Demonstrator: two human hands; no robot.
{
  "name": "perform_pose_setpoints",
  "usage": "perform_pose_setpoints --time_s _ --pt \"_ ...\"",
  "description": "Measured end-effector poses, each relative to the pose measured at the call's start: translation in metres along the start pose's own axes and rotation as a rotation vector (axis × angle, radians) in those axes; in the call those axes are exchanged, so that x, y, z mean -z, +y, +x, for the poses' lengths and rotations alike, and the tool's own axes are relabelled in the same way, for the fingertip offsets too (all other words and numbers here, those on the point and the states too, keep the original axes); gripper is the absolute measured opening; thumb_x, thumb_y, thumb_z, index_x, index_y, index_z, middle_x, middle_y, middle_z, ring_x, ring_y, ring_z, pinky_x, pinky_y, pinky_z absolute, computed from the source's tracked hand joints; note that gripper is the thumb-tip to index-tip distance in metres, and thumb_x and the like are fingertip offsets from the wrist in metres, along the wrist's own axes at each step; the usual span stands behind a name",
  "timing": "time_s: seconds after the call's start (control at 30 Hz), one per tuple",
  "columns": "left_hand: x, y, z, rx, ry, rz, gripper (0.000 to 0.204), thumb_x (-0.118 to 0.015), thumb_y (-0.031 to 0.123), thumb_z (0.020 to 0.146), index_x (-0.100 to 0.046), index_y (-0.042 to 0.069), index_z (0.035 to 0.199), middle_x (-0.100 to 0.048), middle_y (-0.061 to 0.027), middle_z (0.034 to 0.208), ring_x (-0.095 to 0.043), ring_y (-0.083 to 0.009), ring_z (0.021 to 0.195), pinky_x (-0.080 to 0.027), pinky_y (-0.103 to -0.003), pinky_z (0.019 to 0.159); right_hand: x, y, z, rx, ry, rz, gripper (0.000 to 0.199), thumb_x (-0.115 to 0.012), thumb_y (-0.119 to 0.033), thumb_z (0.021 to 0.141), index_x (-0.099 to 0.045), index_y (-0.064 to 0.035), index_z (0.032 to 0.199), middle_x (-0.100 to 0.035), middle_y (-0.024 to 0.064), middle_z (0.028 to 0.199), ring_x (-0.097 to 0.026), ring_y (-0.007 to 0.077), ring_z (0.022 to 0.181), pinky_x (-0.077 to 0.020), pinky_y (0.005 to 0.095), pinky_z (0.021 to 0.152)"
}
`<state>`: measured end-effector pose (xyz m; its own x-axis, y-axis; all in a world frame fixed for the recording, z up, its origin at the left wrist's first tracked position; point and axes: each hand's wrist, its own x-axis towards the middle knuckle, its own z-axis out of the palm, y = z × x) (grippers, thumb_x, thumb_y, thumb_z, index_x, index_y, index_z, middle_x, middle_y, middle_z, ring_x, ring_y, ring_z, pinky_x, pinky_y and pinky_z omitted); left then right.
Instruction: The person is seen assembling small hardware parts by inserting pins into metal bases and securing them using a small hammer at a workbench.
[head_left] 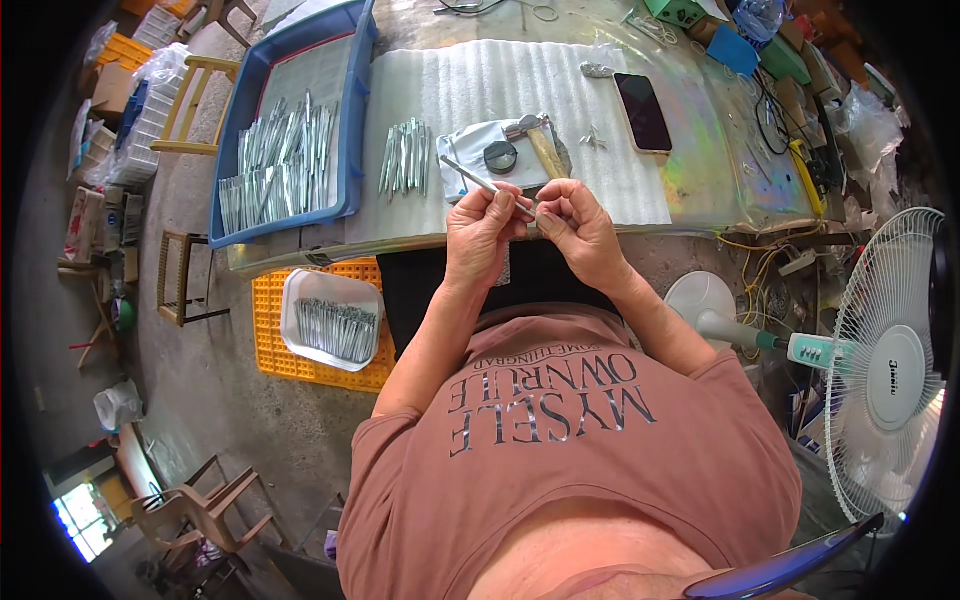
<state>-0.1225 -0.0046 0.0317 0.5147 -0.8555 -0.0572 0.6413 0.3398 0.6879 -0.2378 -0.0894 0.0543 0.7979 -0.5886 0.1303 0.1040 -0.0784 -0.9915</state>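
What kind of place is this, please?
Probably a small workshop for hand assembly: a blue tray full of thin metal rods, a foam-covered workbench, and both hands working one rod.

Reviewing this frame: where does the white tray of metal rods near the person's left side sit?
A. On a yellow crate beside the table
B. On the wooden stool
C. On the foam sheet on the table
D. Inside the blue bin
A: the white tray of rods rests on the yellow crate, below the table edge.
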Motion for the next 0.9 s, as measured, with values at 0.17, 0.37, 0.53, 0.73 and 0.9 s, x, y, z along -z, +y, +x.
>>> perform_pose_setpoints --time_s 0.17,0.37,0.53,0.73,0.9 --pt "-0.001 -0.003 -0.001 -0.027 0.006 -0.035 0.012 -0.057 0.013 0.081 -0.058 0.003 0.086 -0.061 -0.0094 0.078 -0.057 -0.0113 0.065 -0.043 -0.018 0.050 -0.004 0.002 0.002 -0.027 0.023 0.190 0.021 -0.051 -0.003 0.083 -0.040 -0.0039 0.101 -0.049 -0.0006 0.072 -0.043 0.0020 0.063 -0.0368 0.0157 0.054" --pt "-0.004 0.001 -0.003 -0.076 0.074 0.020 0.011 -0.057 0.012 0.081 -0.058 0.002 0.086 -0.061 -0.0090 0.078 -0.058 -0.0125 0.067 -0.044 -0.019 0.049 -0.008 -0.001 0.005 -0.095 0.097 0.251 0.027 -0.053 -0.003 0.082 -0.038 -0.0041 0.104 -0.048 -0.0008 0.071 -0.042 0.0014 0.062 -0.0363 0.0148 0.053" --pt "0.000 0.004 -0.001 -0.137 0.088 0.111 0.011 -0.055 0.011 0.081 -0.057 0.002 0.086 -0.060 -0.0088 0.078 -0.059 -0.0143 0.067 -0.043 -0.020 0.051 -0.010 0.006 0.006 -0.058 0.102 0.177 0.029 -0.054 -0.005 0.082 -0.038 -0.0034 0.106 -0.049 -0.0006 0.071 -0.043 0.0016 0.061 -0.0363 0.0146 0.053" --pt "0.011 0.017 0.024 -0.282 0.169 0.371 0.009 -0.056 0.009 0.081 -0.057 0.000 0.084 -0.060 -0.0060 0.072 -0.059 -0.0122 0.064 -0.043 -0.019 0.050 -0.004 0.009 0.003 -0.024 0.106 0.169 0.027 -0.053 -0.005 0.082 -0.040 -0.0021 0.105 -0.049 -0.0008 0.071 -0.042 0.0015 0.062 -0.0363 0.0147 0.054" --pt "0.024 0.015 0.049 -0.363 0.159 0.526 0.009 -0.057 0.008 0.080 -0.058 0.000 0.084 -0.060 -0.0043 0.071 -0.059 -0.0103 0.065 -0.043 -0.018 0.049 -0.001 0.008 -0.001 -0.028 0.102 0.183 0.023 -0.051 -0.005 0.083 -0.042 -0.0013 0.104 -0.048 -0.0012 0.071 -0.043 0.0020 0.062 -0.0372 0.0155 0.055"
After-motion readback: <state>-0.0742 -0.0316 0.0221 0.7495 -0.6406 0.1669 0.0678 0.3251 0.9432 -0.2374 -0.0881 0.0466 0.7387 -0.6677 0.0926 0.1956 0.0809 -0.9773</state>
